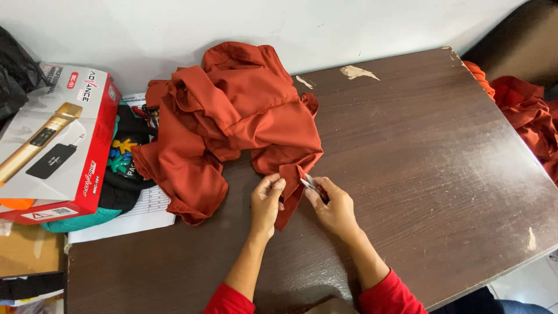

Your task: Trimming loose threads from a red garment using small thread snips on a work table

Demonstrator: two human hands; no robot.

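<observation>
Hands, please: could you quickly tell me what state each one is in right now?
Left hand: closed, pinching a strip of the rust-orange garment.
Right hand: closed on a small metal tool, its tip at the same strip.

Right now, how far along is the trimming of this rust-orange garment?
Done: nothing visibly finished. In hand: the left hand pinches a flap of the rust-orange garment while the right hand works small thread snips at its edge. Left: the rest of the bunched garment, plus more orange fabric beyond the table.
</observation>
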